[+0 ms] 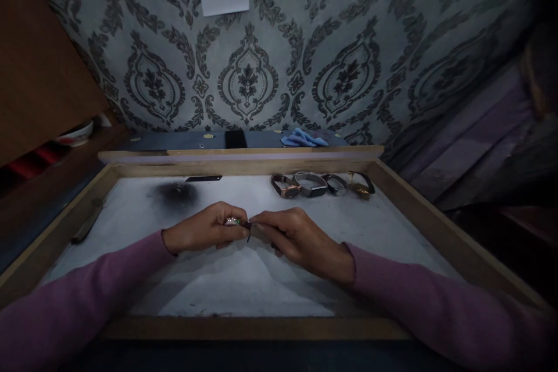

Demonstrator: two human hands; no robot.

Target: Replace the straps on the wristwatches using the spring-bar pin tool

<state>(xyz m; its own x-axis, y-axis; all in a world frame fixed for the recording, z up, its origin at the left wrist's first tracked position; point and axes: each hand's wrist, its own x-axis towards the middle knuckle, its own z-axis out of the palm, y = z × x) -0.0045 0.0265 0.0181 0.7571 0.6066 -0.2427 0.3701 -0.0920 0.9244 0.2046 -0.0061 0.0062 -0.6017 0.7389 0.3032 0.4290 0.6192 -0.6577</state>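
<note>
Near the middle of the wooden-framed tray point(244, 325), my left hand point(213, 228) is closed around a small watch point(234, 221) with a sparkling, stone-set case. A dark strap end sticks out of it toward the right. My right hand point(296, 238) is closed too, its fingertips pinching at that strap end, close beside the left fingertips. Whether a small tool is also between the right fingers is too dark to tell. Several watches stand in a row at the tray's back right, among them a rose-gold one point(290, 190) and a silver one point(310, 185).
A dark flat strip point(204, 178) lies at the tray's back, near a black smudge. A knife-like tool point(87, 224) rests by the left wall. Behind the tray are a black rectangular object point(235, 139) and a blue cloth point(304, 138). A wooden cabinet point(39, 58) stands left.
</note>
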